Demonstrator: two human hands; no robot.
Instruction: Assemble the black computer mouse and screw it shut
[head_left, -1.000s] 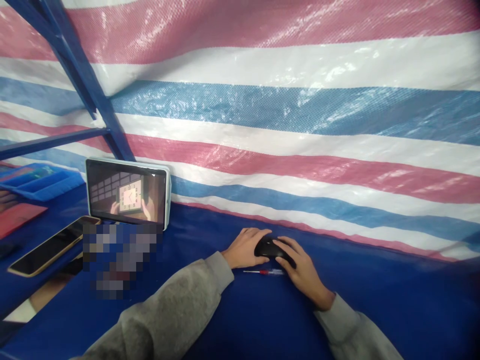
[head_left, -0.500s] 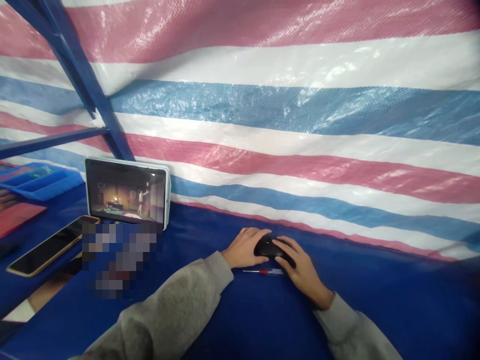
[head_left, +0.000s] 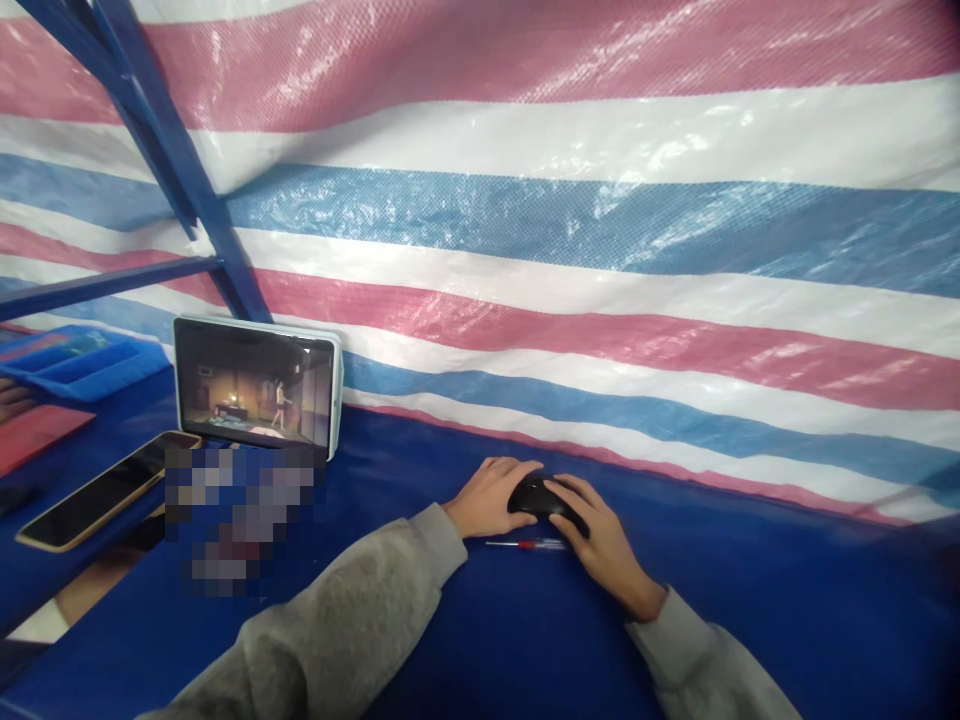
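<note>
A black computer mouse (head_left: 538, 494) lies on the blue table surface (head_left: 510, 640) between my two hands. My left hand (head_left: 491, 497) grips its left end, thumb on the near side and fingers over the far side. From the right, my right hand (head_left: 596, 530) is closed around the other end, with fingers along the far edge and the thumb on the near side. Just in front of the mouse lies a small screwdriver (head_left: 525, 545) with a red and clear handle, its right end close to my right thumb.
A tablet (head_left: 259, 385) playing a video stands at the left back. Near it are a phone (head_left: 105, 495), a blue compartment tray (head_left: 82, 360) and a red flat item (head_left: 41, 438). A striped tarp (head_left: 562, 225) hangs behind, beside a blue metal frame (head_left: 180, 150).
Both hands keep the same hold on the mouse. Only the picture on the tablet differs, and the view has shifted very slightly.
</note>
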